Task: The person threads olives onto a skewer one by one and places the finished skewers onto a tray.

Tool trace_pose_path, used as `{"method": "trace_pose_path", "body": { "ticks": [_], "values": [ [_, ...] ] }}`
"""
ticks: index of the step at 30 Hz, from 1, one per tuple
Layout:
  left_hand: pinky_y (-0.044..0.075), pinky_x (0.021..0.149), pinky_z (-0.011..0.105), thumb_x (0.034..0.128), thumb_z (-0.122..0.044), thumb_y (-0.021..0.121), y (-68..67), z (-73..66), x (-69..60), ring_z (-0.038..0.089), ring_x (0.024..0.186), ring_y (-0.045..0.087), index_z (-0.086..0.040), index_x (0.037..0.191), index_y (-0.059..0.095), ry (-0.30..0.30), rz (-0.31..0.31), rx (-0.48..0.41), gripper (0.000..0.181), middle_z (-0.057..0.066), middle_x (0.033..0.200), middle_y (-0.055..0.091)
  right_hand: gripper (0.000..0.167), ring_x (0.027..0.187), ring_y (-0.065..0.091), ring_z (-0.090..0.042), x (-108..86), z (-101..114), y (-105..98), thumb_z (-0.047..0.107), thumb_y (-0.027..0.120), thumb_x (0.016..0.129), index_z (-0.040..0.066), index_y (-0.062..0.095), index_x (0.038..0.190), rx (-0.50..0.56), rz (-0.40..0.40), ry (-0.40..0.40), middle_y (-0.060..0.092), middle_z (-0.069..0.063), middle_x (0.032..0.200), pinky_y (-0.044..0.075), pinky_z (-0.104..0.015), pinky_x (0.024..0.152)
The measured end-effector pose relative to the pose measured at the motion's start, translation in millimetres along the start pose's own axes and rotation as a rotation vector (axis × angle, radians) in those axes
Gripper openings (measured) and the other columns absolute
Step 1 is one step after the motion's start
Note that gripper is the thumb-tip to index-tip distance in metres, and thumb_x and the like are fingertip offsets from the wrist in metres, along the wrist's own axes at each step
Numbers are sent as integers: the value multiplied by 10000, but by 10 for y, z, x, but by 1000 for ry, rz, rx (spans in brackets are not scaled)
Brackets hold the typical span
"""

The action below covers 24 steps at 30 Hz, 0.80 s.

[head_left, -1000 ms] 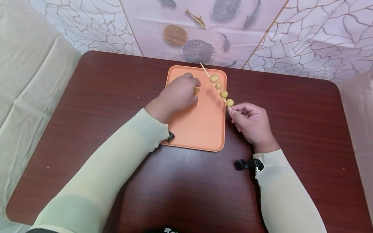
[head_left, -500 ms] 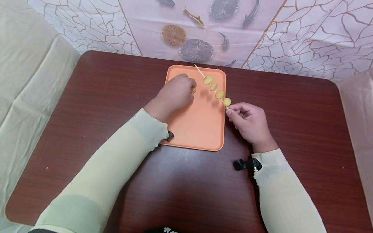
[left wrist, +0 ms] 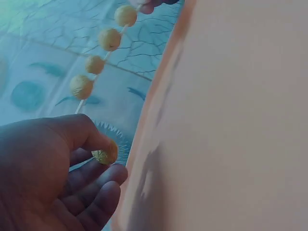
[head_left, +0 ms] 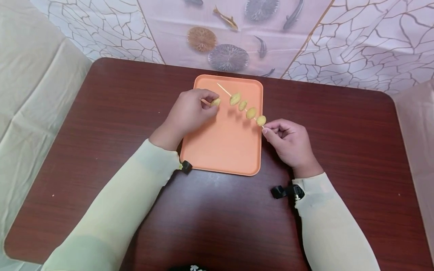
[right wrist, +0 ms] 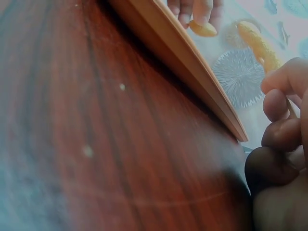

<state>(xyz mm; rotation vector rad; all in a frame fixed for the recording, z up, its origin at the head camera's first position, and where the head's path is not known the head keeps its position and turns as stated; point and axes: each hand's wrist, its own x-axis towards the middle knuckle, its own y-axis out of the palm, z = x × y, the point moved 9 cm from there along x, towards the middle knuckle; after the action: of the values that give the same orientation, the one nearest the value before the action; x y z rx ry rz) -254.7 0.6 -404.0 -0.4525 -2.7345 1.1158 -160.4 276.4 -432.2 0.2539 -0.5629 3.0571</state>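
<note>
A thin wooden skewer (head_left: 223, 89) slants over the upper part of the orange tray (head_left: 223, 158). Several small yellow pieces (head_left: 251, 113), wrinkled and roundish, are threaded along it, with bare stick beyond the last one. My right hand (head_left: 291, 145) pinches the skewer's near end between thumb and forefinger, just off the tray's right edge. Between thumb and forefinger my left hand (head_left: 190, 113) pinches one loose yellow piece (left wrist: 107, 152) of the same kind. That piece is close to the skewer's bare tip but apart from it.
The tray lies on a dark red-brown wooden table (head_left: 356, 150). Behind the table hangs a patterned cloth (head_left: 237, 37) with fish and lily-pad prints. A pale cloth (head_left: 30, 94) hangs at the left side.
My left hand has moved left and turned, so the piece in it shows more. The skewer's tip has swung left and down towards that hand; the right hand has barely moved.
</note>
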Motion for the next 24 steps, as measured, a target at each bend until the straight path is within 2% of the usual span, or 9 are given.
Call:
{"method": "trace_pose_path", "body": {
  "ticks": [6,12,17,24],
  "values": [
    [649,937,310,1010,-225,848,-82,146,-64,130,1004,798,-172,1289,838,-32,-79,-194,284,-15,1226,835,54,570,527,-9,11,32,0,73,846,998,36,859,1036,-42,5,-7,712,173,753,432,-157,515],
    [659,932,285,994,-176,887,-19,292,-66,153,1034,813,-150,1304,826,-100,-68,-393,317,28,1217,827,44,552,494,-37,-4,19,23,90,847,999,53,862,1019,-92,34,-3,669,145,692,402,-182,492],
    [662,911,266,986,-171,898,17,370,-67,149,1040,818,-162,1298,825,-139,-83,-485,320,37,1209,812,42,547,495,-30,-17,0,29,87,839,1004,49,854,1014,-97,49,-10,691,143,712,399,-183,485],
    [667,910,257,990,-146,889,10,437,-55,147,1040,817,-147,1319,808,-142,-116,-567,339,47,1208,799,36,535,492,-31,-8,-12,40,78,830,1009,55,856,999,-82,61,-17,696,132,701,395,-188,476]
  ]
}}
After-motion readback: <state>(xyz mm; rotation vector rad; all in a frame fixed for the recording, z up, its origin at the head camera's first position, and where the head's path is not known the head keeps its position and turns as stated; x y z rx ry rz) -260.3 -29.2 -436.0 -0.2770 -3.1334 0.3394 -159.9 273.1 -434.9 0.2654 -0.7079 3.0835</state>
